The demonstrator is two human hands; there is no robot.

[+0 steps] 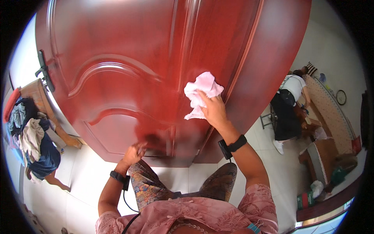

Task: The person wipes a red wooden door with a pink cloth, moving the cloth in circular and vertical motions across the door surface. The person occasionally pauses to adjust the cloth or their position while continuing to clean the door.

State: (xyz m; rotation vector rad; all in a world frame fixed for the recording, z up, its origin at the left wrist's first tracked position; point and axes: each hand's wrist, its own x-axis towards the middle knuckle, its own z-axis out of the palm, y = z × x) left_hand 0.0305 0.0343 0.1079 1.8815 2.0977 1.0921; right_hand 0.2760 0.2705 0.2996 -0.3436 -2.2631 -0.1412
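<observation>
A glossy red wooden door (122,84) with raised curved mouldings fills the space before me. Against its right-hand part, my right hand (215,110) presses a crumpled pink cloth (204,87). Below and to the left, my left hand (135,153) is held near the door's lower panel, above my left knee. Its fingers are loosely curled and I see nothing in them. Whether they touch the door cannot be told. A dark door handle (44,71) sits on the door's left edge.
Clothes (32,137) are heaped on a wooden chair (54,120) at left. On the right, another person (289,102) bends over a wooden bench or bed with a patterned pad (327,108). A folding stool (267,118) and a cardboard box (323,158) stand nearby on pale floor tiles (84,172).
</observation>
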